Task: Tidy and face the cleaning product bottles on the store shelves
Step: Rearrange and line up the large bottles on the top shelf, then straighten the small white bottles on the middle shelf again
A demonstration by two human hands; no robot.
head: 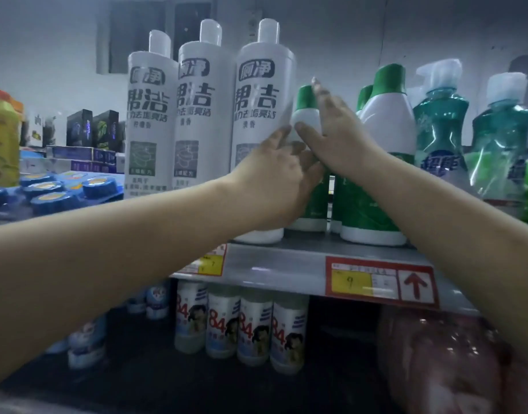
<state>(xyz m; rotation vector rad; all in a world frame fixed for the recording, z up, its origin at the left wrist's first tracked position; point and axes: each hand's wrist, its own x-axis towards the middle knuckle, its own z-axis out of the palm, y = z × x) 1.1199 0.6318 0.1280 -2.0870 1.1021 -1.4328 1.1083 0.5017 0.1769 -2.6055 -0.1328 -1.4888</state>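
Note:
Three tall white bottles [256, 115] with white caps stand in a row on the upper shelf [286, 264], labels facing me. To their right stands a green-capped white and green bottle [309, 115], set back, and a bigger one [382, 144] at the front. Both my hands reach in at the set-back bottle. My left hand [274, 180] curls its fingers round the bottle's left side. My right hand [337, 135] lies against its right side with fingers straight and pointing up, thumb across the front. Most of that bottle is hidden behind my hands.
Teal spray bottles [439, 130] stand at the right of the shelf. Blue round tubs [62, 189] and dark boxes [92, 127] lie to the left, with a yellow bottle [3, 138] at the far left. Small "84" bottles [239, 324] line the lower shelf. Price tags [379, 282] hang on the shelf edge.

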